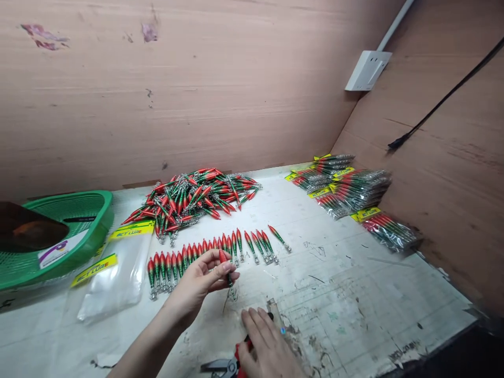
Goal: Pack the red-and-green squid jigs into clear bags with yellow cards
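Note:
My left hand pinches one red and green fishing lure upright above the white table, its hooks hanging down. My right hand lies low at the table's near edge, fingers curled over red-handled pliers whose dark jaws point left. Just behind the left hand runs a row of the same lures laid side by side. A large loose pile of lures lies further back near the wall.
Empty clear bags with yellow labels lie at the left beside a green basket. Stacks of packed lures sit at the back right. Brown board walls close the back and right, with a white socket and black cable.

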Demonstrator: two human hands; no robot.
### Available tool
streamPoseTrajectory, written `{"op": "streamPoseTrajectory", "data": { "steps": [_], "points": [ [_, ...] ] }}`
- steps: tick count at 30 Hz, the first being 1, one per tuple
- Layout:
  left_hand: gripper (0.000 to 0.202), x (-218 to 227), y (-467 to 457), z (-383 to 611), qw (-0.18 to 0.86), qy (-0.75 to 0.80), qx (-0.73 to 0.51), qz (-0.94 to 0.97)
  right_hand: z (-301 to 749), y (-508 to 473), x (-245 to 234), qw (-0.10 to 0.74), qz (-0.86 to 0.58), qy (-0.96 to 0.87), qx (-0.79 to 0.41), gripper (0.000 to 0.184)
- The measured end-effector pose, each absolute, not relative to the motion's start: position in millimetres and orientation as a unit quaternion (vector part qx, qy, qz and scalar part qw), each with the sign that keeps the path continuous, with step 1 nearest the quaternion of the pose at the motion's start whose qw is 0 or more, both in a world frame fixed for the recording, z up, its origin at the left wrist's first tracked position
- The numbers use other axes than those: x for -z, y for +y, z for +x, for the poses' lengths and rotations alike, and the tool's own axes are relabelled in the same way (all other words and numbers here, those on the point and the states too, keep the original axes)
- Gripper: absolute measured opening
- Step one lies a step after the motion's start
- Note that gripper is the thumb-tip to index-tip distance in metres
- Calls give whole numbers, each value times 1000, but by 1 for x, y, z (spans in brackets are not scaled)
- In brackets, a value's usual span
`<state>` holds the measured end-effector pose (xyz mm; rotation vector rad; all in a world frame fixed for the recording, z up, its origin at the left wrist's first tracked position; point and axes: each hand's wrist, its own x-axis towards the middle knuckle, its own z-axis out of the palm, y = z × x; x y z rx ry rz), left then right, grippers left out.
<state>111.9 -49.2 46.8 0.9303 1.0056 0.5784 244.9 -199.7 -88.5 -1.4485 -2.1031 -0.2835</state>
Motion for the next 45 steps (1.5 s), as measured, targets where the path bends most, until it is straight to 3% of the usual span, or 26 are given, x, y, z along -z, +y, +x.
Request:
{"op": "streamPoseTrajectory", "data": {
  "steps": [5,10,13,17,20,26,45],
  "points": [
    [39,-44,-58,103,716,475,-292,421,245,-220,89,213,-550,-800,108,32],
    [44,-40,-66,89,718,477,-313,399,274,-224,65,152,-532,-827,101,8],
    [40,-39,-68,79,720,468,-326,395,292,-211,49,177,-484,-853,81,11],
    [36,-42,-71,70,720,458,-335,400,314,-189,8,212,-481,-846,-87,13],
    [34,-46,-74,69,732,444,-322,404,322,-178,-26,162,-472,-835,-233,11],
    [34,-49,-78,73,749,428,-306,403,311,-170,-54,117,-469,-807,-340,10],
    [40,-44,-77,81,700,465,-317,439,306,-161,-66,98,-487,-805,-323,12]
  ]
}}
